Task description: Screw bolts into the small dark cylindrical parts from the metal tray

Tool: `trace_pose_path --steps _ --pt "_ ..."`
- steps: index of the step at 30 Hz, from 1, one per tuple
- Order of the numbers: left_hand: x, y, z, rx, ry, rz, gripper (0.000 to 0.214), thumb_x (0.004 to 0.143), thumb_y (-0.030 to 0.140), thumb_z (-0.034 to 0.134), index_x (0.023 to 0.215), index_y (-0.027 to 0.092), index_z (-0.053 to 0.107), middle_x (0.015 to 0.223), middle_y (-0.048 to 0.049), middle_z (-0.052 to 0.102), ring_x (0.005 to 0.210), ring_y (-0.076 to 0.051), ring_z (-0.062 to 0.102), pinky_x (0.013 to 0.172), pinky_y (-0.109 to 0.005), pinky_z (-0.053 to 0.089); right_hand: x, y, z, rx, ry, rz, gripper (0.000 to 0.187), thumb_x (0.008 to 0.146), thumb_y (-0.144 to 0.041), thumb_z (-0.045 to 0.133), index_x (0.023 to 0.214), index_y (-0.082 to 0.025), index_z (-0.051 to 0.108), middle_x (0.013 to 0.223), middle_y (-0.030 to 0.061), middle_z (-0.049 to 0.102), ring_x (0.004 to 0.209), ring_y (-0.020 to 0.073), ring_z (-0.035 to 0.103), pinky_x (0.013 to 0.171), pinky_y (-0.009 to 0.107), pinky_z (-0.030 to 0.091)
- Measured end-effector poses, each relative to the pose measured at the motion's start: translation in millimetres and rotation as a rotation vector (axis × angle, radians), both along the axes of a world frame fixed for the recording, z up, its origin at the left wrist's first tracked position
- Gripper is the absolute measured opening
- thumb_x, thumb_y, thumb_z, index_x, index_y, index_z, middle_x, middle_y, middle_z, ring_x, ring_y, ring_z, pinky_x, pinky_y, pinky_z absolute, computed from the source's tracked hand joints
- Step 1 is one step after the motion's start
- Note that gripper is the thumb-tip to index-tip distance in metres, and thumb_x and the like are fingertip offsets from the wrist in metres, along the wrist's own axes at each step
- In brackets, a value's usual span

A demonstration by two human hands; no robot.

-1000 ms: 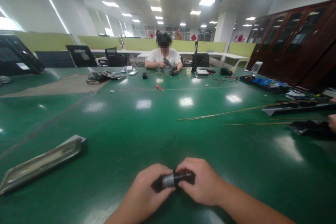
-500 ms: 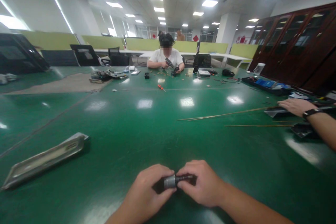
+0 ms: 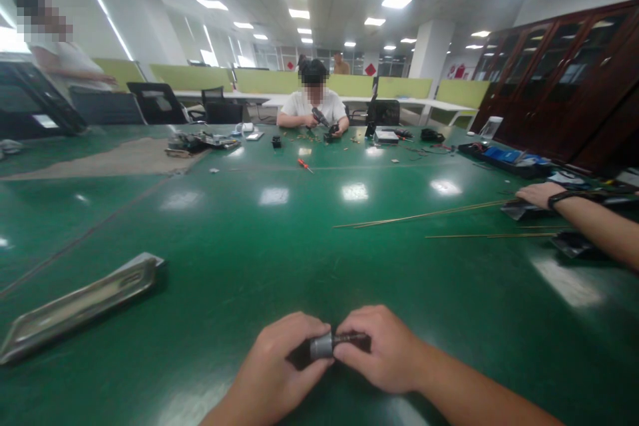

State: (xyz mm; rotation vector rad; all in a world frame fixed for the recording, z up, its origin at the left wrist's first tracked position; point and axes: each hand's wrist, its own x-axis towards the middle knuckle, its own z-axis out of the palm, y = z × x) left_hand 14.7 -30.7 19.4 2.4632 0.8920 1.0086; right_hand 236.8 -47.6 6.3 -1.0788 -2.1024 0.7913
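Near the front of the green table, my left hand (image 3: 282,359) is closed around a grey metal cylinder (image 3: 321,346), thumb below and fingers above. My right hand (image 3: 382,349) pinches a dark, narrow piece (image 3: 349,339) that lies in line with the cylinder's right end. The two pieces meet or nearly meet between my hands; whether they are joined I cannot tell. My fingers and palms hide much of both.
A long metal tray (image 3: 82,306) lies to the left. Thin brass-coloured rods (image 3: 414,218) stretch across the right, by another person's hand (image 3: 542,194). A red screwdriver (image 3: 304,165) lies farther back. Opposite, a seated person (image 3: 312,106) holds a power drill (image 3: 321,118).
My right thumb has shifted slightly left along the dark piece. The co-worker's hand at right has moved a little left. Another person has come into view at the far left.
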Motion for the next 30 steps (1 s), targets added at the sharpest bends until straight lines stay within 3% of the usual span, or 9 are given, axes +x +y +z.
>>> trace_pose_path --steps 13,30 --pt "-2.6 0.3 1.5 0.028 0.009 0.005 0.02 0.081 0.02 0.074 0.1 0.023 0.071 0.092 -0.0029 0.078 0.082 -0.016 0.073 0.074 -0.024 0.06 0.8 0.9 -0.9 0.036 0.011 0.017 0.02 0.093 -0.033 0.061 0.086 -0.018 0.073 0.076 0.0034 0.071 0.07 0.0165 0.064 0.07 0.026 0.044" --pt "-6.2 3.9 0.7 0.082 0.043 0.006 0.028 0.08 0.019 0.075 0.106 0.028 0.067 0.095 0.003 0.078 0.09 -0.016 0.072 0.085 -0.029 0.059 -0.9 -1.3 2.7 0.04 0.008 0.002 0.017 0.092 -0.029 0.062 0.085 -0.018 0.073 0.075 0.0022 0.07 0.068 0.0155 0.062 0.068 0.026 0.041"
